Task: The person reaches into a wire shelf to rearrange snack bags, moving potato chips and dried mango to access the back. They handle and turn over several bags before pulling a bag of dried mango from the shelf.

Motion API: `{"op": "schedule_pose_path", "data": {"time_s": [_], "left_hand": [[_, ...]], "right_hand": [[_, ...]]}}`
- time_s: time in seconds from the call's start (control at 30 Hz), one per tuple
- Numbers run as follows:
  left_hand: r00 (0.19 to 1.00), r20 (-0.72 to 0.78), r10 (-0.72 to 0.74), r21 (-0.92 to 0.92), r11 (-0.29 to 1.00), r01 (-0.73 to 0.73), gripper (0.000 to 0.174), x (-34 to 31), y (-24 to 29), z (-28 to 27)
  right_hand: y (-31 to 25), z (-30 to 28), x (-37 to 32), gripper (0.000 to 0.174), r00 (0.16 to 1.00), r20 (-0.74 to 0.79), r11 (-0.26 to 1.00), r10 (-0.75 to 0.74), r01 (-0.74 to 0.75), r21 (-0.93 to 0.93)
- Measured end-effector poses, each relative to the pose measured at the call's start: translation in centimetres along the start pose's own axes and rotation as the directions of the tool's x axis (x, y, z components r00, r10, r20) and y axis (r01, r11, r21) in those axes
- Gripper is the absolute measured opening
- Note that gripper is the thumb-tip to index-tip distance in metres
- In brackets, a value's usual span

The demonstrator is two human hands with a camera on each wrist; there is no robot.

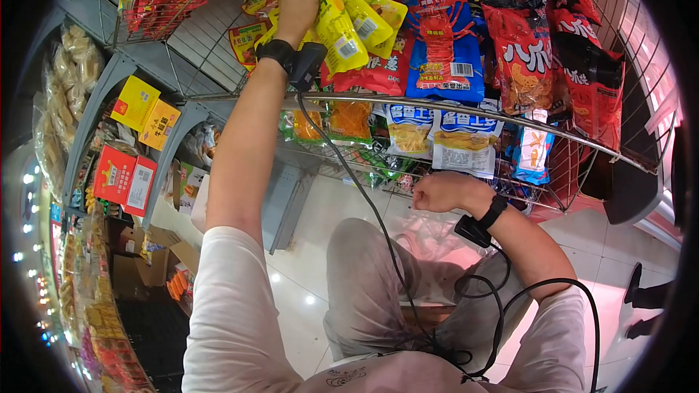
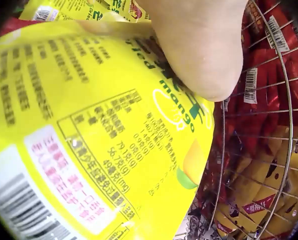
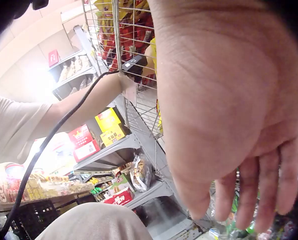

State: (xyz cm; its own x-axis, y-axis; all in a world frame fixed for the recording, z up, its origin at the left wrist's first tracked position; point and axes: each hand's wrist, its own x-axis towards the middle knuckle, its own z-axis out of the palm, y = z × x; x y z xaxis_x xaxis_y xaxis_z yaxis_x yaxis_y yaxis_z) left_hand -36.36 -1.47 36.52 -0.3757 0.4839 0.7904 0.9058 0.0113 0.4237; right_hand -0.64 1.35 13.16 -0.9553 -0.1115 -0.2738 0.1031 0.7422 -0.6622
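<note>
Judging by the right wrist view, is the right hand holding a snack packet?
No, the right hand shows a bare palm and hanging fingers, with nothing in them.

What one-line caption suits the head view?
Left hand grips a yellow plastic pouch over a metal wire basket of snacks; the right hand is empty.

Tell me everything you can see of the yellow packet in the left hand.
The yellow packet looks like glossy, flexible plastic, slightly creased. Its visible side carries green "mango" lettering, a mango picture, a printed table and a barcode. It slants above the wire rack, overlapping other yellow packets, with the left hand gripping its upper end.
</note>
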Motion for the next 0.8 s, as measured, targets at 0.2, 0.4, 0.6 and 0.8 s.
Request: {"op": "schedule_pose_path", "data": {"time_s": [0.2, 0.4, 0.6, 0.8], "left_hand": [[0.993, -0.116, 0.004, -0.156, 0.987, -0.022, 0.030, 0.0, 1.3, -0.7], [0.999, -0.031, 0.015, -0.206, 0.978, -0.021, 0.023, 0.1, 1.1, -0.7], [0.983, 0.184, 0.002, -0.219, 0.975, 0.039, 0.023, 0.3, 0.9, -1.0], [0.909, 0.415, 0.044, 0.118, 0.988, -0.101, 0.033, -0.6, -2.1, 0.6]], "right_hand": [[-0.1, 0.0, 0.0, 0.031, 1.000, -0.003, 1.000, 0.000, 0.001, 0.004], [-0.1, 0.0, 0.0, 0.031, 1.000, 0.000, 1.000, -0.002, 0.002, 0.005], [-0.5, -0.3, -0.1, 0.030, 1.000, 0.006, 1.000, 0.014, -0.014, 0.001], [-0.3, -0.2, -0.2, 0.030, 1.000, -0.004, 1.000, 0.006, -0.006, 0.000]]}}
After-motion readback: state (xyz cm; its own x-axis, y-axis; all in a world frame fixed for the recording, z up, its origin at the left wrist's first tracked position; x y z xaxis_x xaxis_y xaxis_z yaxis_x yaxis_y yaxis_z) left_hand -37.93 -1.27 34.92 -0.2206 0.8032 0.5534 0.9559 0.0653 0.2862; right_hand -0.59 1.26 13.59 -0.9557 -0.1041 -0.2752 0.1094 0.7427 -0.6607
